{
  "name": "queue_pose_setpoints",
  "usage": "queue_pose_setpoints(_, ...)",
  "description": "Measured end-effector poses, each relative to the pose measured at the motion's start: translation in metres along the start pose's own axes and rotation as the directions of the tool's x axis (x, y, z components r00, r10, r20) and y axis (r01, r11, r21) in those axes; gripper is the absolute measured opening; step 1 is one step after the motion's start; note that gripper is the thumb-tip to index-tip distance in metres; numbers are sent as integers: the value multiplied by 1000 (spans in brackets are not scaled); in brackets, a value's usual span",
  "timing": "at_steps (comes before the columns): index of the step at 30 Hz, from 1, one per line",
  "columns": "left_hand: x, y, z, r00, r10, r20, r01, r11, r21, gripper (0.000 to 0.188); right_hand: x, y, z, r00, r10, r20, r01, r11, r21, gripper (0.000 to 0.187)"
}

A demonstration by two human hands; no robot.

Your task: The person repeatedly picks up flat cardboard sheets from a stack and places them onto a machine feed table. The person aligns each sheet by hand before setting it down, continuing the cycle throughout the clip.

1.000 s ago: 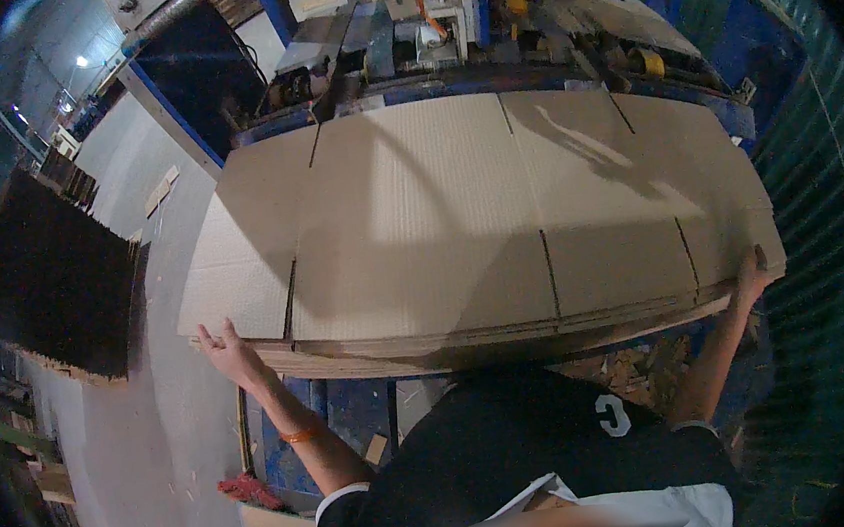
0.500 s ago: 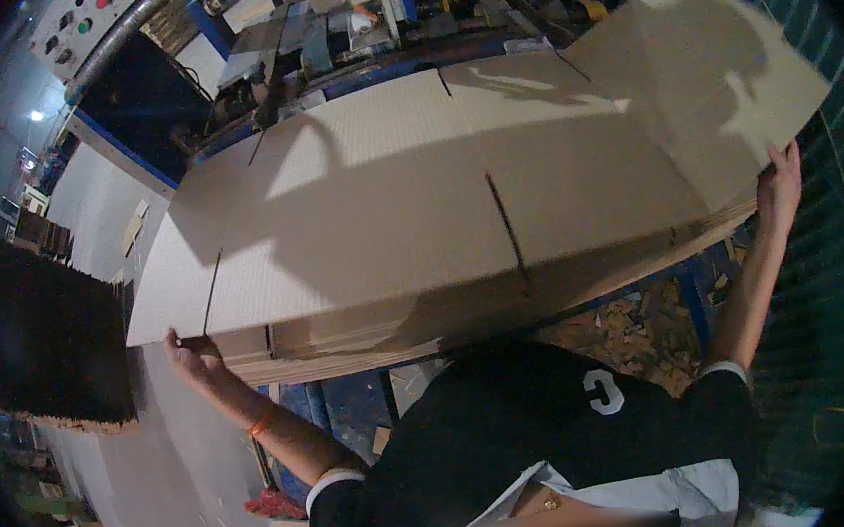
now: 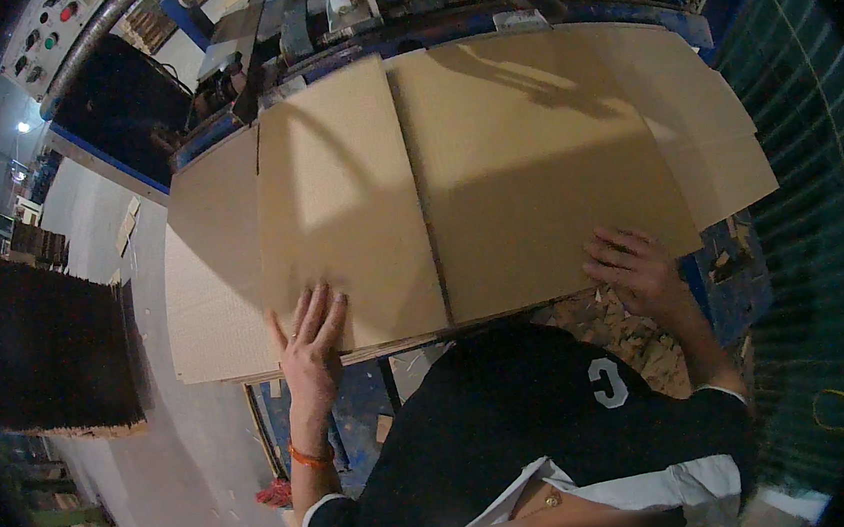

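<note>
head-worn fisheye view, steeply downward, close (edges bent) over cardboard sheets (image 3: 475, 179)

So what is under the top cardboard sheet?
Under the top cardboard sheet, more sheet edges show at the near side, so it lies on a stack. Both hands, left and right, rest on it. What supports the stack is covered.

hidden: table under cardboard sheets (image 3: 493, 157) | blurred: machine parts (image 3: 369, 2) behind
</note>
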State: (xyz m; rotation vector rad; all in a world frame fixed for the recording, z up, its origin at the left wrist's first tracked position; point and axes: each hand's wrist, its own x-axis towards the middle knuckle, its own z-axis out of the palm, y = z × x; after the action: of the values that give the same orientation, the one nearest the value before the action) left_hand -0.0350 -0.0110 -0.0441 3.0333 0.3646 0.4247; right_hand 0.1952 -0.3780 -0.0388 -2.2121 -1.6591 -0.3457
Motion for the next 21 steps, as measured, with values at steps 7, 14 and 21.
queue_pose_setpoints(7,17,-6,-15,990,108,85,-103,993,-64,53,3,20,-2,988,-80,129,83,996,-20,36)
queue_pose_setpoints(14,34,-32,-6,986,156,64,-151,986,-73,66,19,65,1,986,-65,155,64,998,11,55)
queue_pose_setpoints(21,57,-34,-1,997,65,-51,-72,988,-136,68,49,93,9,953,74,294,-54,996,-74,73)
